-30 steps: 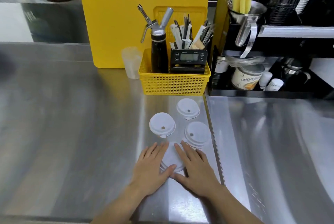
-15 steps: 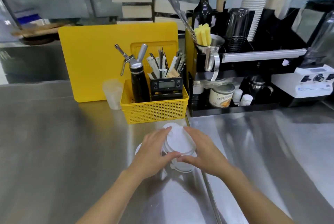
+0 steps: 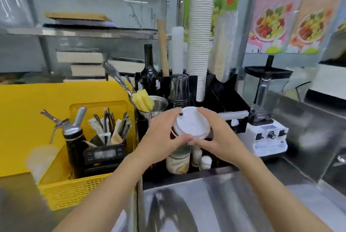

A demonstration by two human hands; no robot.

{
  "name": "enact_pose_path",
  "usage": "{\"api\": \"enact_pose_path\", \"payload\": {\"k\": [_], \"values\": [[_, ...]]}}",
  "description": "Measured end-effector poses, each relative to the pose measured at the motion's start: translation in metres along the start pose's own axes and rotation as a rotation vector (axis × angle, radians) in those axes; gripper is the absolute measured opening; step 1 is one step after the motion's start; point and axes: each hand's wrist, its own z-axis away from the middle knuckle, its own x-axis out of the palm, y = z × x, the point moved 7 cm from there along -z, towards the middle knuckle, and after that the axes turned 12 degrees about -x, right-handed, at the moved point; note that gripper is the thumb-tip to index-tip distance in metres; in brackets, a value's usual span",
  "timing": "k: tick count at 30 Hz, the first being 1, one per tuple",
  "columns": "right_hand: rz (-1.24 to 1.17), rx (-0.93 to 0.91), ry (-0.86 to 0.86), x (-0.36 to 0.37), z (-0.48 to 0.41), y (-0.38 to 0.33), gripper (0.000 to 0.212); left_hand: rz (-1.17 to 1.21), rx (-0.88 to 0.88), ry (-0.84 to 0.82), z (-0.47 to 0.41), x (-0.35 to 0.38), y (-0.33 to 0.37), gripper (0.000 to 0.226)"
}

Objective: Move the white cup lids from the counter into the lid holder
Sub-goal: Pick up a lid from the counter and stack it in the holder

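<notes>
We see both hands raised off the steel tabletop [image 3: 215, 203], holding a stack of white cup lids [image 3: 191, 124] between them. The left hand [image 3: 162, 138] wraps the stack's left edge, fingers curled around it, thumb underneath. The right hand [image 3: 215, 136] cups the right edge, fingers over the top rim, thumb meeting the left thumb below the stack. Top lid faces us, its small sip hole toward the upper left. How many lids are in the stack we cannot tell; motion blur softens the edges.

Taking the black organiser rack [image 3: 224, 100] as landmark: the lids are held in the air in front of it, below the tall column of white paper cups [image 3: 199, 44] that stands in it. The dark tumblers [image 3: 178, 89] sit in the rack just behind the lids. Left of the rack stands a metal pitcher [image 3: 159, 104] with a yellow sponge [image 3: 143, 100], and further left a yellow basket [image 3: 74, 188] with a whipped-cream siphon [image 3: 74, 138] and a digital scale [image 3: 104, 154]. A blender [image 3: 265, 112] stands right of the rack.
</notes>
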Motion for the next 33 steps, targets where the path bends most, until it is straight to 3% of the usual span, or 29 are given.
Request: {"api": "enact_pose_path", "payload": {"k": [6,13,20,33], "values": [[0.062,0.033,0.014,-0.068,-0.008,0.081,0.078,-0.010,0.062,0.081,-0.076,0.054,0.053,0.073],[0.149,0.073,-0.063,-0.108,-0.021,0.149,0.071,-0.101,0.014,-0.007,-0.145,0.106,0.072,0.065],[0.037,0.253,-0.081,-0.114,-0.025,0.220,0.074,-0.136,-0.051,-0.108,-0.191,0.148,0.073,0.054],[0.084,0.292,-0.135,-0.099,-0.031,0.259,0.065,-0.233,-0.086,-0.151,-0.214,0.177,0.051,0.054]]}}
